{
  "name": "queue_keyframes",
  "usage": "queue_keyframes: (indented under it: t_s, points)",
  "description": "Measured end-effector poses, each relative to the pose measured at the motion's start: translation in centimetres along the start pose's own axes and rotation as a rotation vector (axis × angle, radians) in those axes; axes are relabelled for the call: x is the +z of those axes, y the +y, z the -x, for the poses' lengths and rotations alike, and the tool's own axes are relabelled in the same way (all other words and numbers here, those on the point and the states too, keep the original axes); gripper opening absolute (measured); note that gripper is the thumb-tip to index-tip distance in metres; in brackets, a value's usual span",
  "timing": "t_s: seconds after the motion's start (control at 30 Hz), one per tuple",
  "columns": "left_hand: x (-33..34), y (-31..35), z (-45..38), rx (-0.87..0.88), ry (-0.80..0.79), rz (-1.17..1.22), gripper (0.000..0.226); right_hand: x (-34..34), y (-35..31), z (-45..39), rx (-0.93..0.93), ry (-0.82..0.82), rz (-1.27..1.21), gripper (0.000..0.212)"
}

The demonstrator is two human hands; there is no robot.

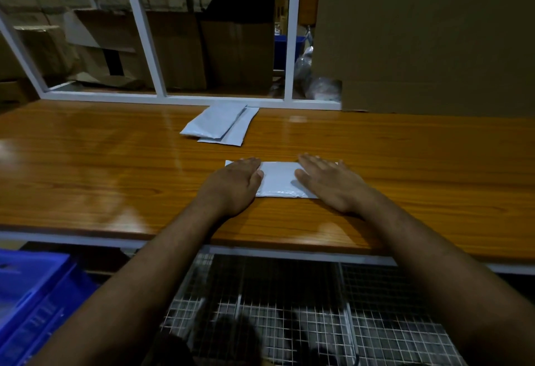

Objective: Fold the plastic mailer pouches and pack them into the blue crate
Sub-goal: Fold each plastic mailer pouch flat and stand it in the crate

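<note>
Blue crate (31, 302) at 8 o'clock, below the wooden table (115, 168) edge. Folded mailer pouch (279, 180) at centre, pinned flat: left hand (234, 183) on its 9 o'clock end, right hand (330, 183) on its 3 o'clock end, fingers straight. Two more pouches (220, 126) at 12 o'clock, apart.

Blue crate (34, 302) cut off at left edge; pouch (278, 180) ends under hands.

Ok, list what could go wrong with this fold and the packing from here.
1. Both hands, left and right, press the pouch flat; once they lift, the slick plastic may spring open.
2. The table looks glossy, so the pouch could slide while being creased.
3. The crate sits low at the left, below the table edge; a loosely folded pouch might unfold on the way there.
</note>
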State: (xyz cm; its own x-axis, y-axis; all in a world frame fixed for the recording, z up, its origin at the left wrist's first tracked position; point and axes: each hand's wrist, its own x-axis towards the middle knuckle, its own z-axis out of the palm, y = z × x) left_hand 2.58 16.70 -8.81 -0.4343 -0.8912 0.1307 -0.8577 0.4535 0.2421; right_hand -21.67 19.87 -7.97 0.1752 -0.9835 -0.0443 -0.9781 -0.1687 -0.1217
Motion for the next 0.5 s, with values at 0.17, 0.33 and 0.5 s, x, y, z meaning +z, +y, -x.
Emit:
queue_keyframes:
  t_s: [0.17, 0.33, 0.5]
  points:
    - [0.2, -0.2, 0.0, 0.006, 0.024, 0.006, 0.056, -0.2, 2.8, 1.3, 0.099, -0.011, 0.022, 0.063]
    - [0.1, -0.6, 1.1, 0.017, 0.085, 0.233, 0.055, -1.9, 3.9, 2.4, 0.155, -0.137, 0.104, 0.067]
    - [-1.3, -1.0, 1.5, 0.008, 0.277, 0.487, 0.047, -3.6, 2.4, 1.7, 0.02, 0.12, -0.097, 0.06]
